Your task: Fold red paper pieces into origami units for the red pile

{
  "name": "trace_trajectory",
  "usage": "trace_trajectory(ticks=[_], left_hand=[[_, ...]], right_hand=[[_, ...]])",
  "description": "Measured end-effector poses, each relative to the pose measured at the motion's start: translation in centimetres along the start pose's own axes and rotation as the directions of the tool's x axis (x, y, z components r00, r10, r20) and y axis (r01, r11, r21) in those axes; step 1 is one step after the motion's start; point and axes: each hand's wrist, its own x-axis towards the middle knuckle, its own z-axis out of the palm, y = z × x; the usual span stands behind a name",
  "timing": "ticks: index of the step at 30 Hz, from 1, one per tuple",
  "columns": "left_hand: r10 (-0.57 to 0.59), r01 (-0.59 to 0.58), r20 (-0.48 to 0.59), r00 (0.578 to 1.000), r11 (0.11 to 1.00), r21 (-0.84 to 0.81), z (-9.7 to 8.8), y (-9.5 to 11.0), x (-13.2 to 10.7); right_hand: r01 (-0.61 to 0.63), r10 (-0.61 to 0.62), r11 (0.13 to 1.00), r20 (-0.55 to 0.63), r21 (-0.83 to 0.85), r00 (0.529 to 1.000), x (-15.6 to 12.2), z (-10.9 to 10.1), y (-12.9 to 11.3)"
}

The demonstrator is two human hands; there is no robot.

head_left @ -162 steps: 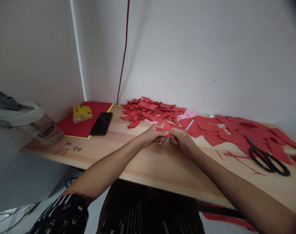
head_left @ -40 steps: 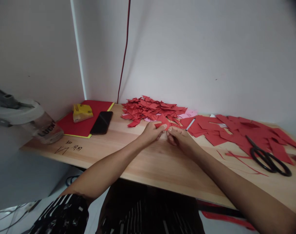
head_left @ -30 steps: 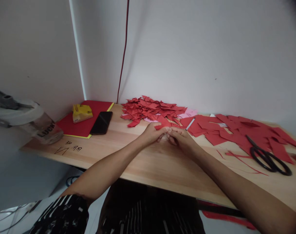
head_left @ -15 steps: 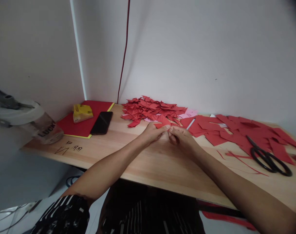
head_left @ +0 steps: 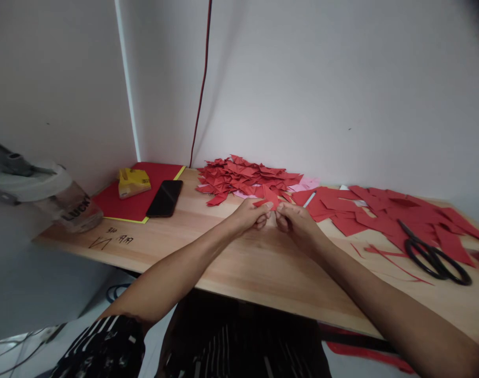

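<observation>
A small folded piece of red paper (head_left: 269, 195) is pinched between my two hands over the middle of the desk. My left hand (head_left: 252, 215) has its thumb along the paper's near edge, fingers curled under. Close beside it, my right hand (head_left: 293, 217) is closed on the paper's right side. The fingers hide part of the piece, so its full shape cannot be made out. Just behind my hands lies a heap of folded red paper pieces (head_left: 243, 176). A white pen (head_left: 309, 199) rests near my right hand.
Flat red paper pieces (head_left: 389, 210) spread over the right, with black scissors (head_left: 432, 257) and thin red strips (head_left: 401, 265) in front. On the left are a black phone (head_left: 165, 198), a yellow packet (head_left: 133, 182) on a red sheet (head_left: 105, 202), and a clear bottle (head_left: 76, 207).
My hands have come slightly apart, and my left fingers are curled more tightly. More of the red paper shows upright between them. Everything else on the desk stays put.
</observation>
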Motion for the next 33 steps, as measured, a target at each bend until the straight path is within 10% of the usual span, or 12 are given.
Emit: trace_trajectory(ticks=[22, 33], left_hand=[[-0.083, 0.083, -0.042, 0.996, 0.997, 0.007, -0.7, -0.1, 0.3], [0.015, 0.012, -0.341, 0.94, 0.997, 0.076, -1.3, 0.5, 0.6]], right_hand=[[-0.016, 0.016, 1.0, -0.011, -0.005, 1.0, 0.1, -0.2, 0.1], [0.014, -0.037, 0.974, -0.099, -0.225, 0.994, 0.1, -0.6, -0.1]])
